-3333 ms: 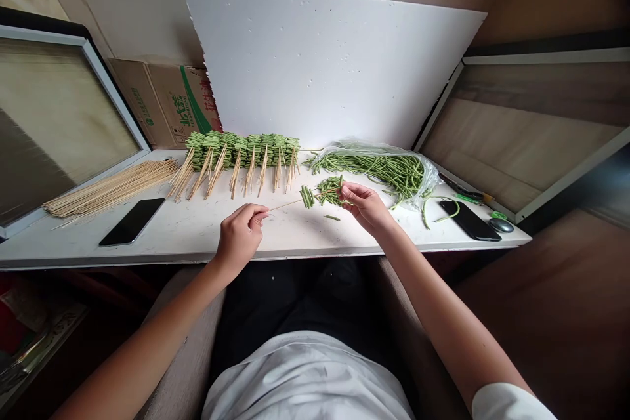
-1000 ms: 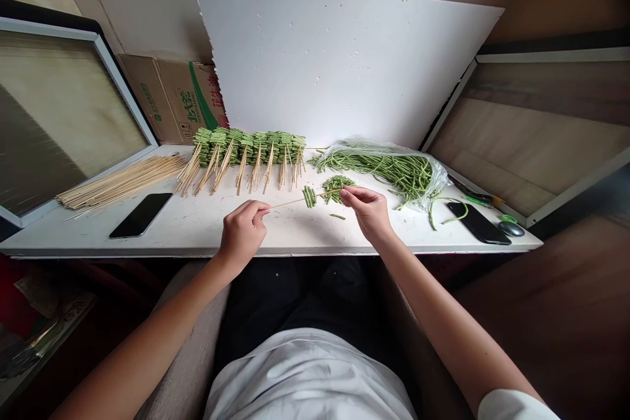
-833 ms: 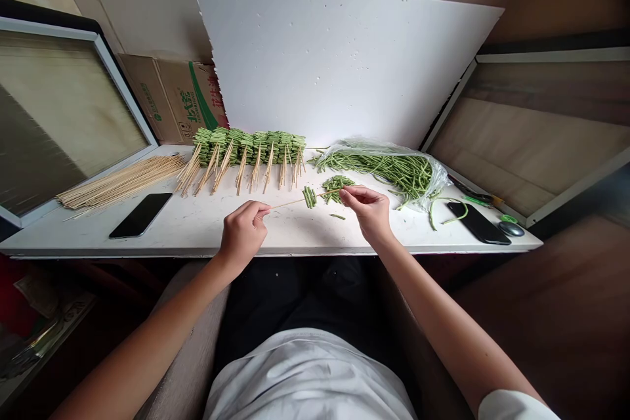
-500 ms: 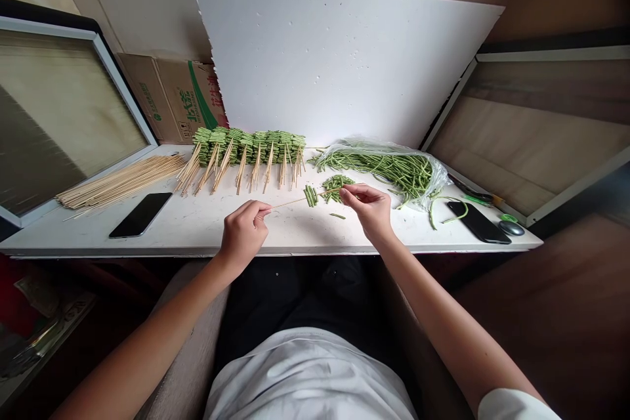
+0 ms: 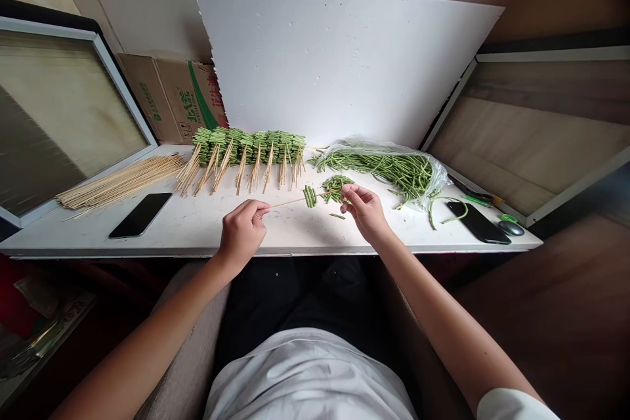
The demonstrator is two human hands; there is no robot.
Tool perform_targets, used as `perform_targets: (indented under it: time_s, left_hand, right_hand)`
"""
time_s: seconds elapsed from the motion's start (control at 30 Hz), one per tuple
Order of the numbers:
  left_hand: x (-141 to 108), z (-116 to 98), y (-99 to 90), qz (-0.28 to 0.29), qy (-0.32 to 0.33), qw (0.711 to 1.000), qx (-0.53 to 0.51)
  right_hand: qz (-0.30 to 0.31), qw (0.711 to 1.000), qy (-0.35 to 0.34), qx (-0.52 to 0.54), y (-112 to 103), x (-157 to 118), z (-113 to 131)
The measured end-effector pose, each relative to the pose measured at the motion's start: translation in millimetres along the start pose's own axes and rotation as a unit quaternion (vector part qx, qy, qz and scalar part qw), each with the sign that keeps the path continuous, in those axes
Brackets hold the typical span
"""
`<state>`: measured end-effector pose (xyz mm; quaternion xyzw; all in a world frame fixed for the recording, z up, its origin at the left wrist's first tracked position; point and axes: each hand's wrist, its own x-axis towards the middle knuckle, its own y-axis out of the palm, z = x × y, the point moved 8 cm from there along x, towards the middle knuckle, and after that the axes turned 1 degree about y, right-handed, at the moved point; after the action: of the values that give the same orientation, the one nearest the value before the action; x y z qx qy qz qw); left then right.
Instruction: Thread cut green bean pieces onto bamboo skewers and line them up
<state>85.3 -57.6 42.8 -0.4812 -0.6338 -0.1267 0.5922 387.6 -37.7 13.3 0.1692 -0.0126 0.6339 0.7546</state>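
Left hand (image 5: 241, 234) pinches a bamboo skewer (image 5: 290, 201) pointing rightward, slightly up — green bean pieces (image 5: 310, 196) bunched near its far end; right hand (image 5: 365, 211) pinched shut, whatever it holds too small to tell.

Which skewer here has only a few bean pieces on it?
The skewer in the left hand: a small bunch near its far end, unlike the packed row beyond.

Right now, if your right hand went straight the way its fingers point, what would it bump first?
Probably the small pile of cut green beans ahead of the right hand, though depth is unclear.
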Motion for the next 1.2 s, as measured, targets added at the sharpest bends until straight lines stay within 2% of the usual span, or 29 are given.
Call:
perform_targets:
  time_s: [0.43,0.77,1.2]
  left_hand:
    - [-1.0,0.3,-0.5,-0.005,0.011,1.0,0.023]
    - [-4.7,2.0,5.4,0.005,0.02,1.0,0.001]
    - [-5.1,-1.2,5.5,0.008,0.022,1.0,0.015]
  right_hand:
    - [-0.046,0.999,-0.011,-0.017,10.3,-12.6,-6.7]
    - [-0.053,0.998,-0.027,0.005,12.5,-17.1,-8.8]
    - [-0.101,0.995,-0.019,-0.007,13.4,-27.2,-21.5]
